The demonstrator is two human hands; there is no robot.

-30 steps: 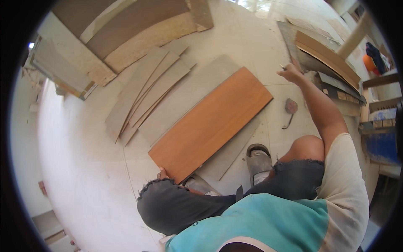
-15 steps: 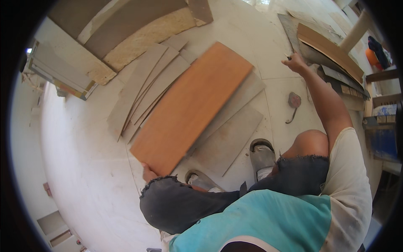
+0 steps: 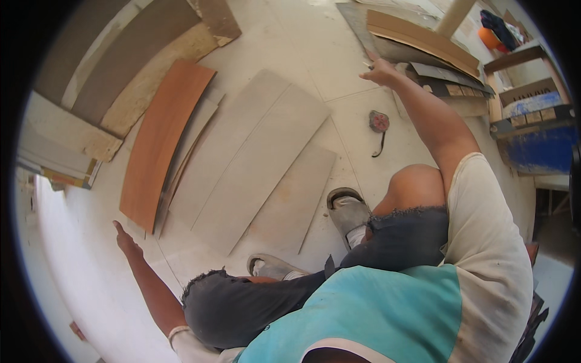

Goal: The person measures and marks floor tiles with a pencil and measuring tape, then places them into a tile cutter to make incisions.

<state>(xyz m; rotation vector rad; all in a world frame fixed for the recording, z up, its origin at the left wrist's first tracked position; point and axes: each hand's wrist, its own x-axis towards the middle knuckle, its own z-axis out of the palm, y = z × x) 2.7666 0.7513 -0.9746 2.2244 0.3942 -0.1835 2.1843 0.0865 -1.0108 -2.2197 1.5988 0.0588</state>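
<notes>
While the orange-brown board is lying at the person's left, partly covering several thin grey boards, neither hand is touching it. The left hand is hovering just off its near end, with fingers released and one digit pointing up toward the board; the remaining fingers are partly hiding one another, but nothing is showing in their grasp.

The right hand is holding out on the far side, its fingers curling around a small pen-like tool — exact kind unclear. Near that forearm, a red-and-grey tape measure is resting on the floor with a dark tail trailing from it. Between the arms, two pale grey panels are lying edge to edge, and a smaller grey board is sitting beside them, nearer the feet.

Handling notes (judgement): since the orange-brown board is resting over uneven edges, it is probably wanting a flat, gentle release — fingertips clearing the rim before the full weight settles. Lining its long side up with the grey boards should be helping it sit without rocking. Keeping the pen-like tool tucked in the right hand, point outward, should be sparing the panel faces from stray scratches.
</notes>
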